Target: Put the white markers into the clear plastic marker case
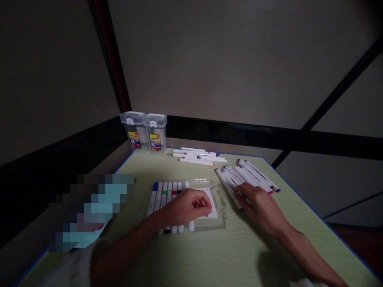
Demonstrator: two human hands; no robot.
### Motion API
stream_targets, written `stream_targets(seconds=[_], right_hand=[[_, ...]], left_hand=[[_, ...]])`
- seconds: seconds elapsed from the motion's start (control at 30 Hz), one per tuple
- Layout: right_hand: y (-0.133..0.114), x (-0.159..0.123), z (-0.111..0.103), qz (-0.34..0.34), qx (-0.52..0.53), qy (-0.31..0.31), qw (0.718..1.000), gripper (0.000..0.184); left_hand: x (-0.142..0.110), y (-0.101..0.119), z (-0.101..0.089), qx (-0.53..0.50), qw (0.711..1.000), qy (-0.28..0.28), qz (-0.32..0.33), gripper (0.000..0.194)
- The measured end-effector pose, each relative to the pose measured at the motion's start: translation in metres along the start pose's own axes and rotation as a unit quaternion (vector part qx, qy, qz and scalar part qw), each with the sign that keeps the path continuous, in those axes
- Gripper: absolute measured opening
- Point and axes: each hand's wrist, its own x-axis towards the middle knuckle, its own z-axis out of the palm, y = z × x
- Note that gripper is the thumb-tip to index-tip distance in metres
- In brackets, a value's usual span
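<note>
My left hand [190,205] hovers over a clear plastic tray [223,223], its fingers curled toward the thumb in a loose ring with nothing visible in them. Under and beside it, several white markers [154,199] with coloured bands stand side by side in the tray's left part. A white paper insert [214,205] shows to the right of that hand. My right hand [261,207] is at the near left side of a pile of white markers [254,177], its fingers closed around the lower part of a marker [226,185]. The fingers partly hide that marker.
Two clear lidded plastic boxes [157,133] with yellow and blue labels stand at the table's back left. Another loose group of white markers [197,155] lies along the back edge. A blurred-out light-blue patch [104,203] is at the left edge. Walls border the table [191,263].
</note>
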Motion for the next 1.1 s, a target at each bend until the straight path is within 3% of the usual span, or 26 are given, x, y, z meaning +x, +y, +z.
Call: stream_targets(seconds=[0.1,0.2,0.37,0.77,1.1], right_hand=[[-0.02,-0.001,0.0,-0.071,0.015,-0.025,0.997,0.025],[-0.032,-0.002,0.0,-0.116,0.018,-0.021,0.993,0.026],[-0.037,-0.003,0.001,-0.143,0.029,-0.008,0.989,0.028],[-0.048,-0.006,0.004,-0.176,0.043,-0.035,0.983,0.025],[-0.047,-0.005,0.008,-0.164,0.042,-0.039,0.985,0.022]], left_hand=[[0.002,-0.001,-0.004,0.086,0.992,0.096,0.016,0.005],[0.005,-0.006,-0.012,0.199,0.958,0.2,0.042,0.006],[0.009,-0.026,-0.026,0.309,0.907,0.275,0.083,0.01],[0.008,-0.049,-0.026,0.545,0.811,0.215,-0.002,0.035],[0.023,-0.05,-0.032,0.563,0.807,0.164,-0.062,0.053]])
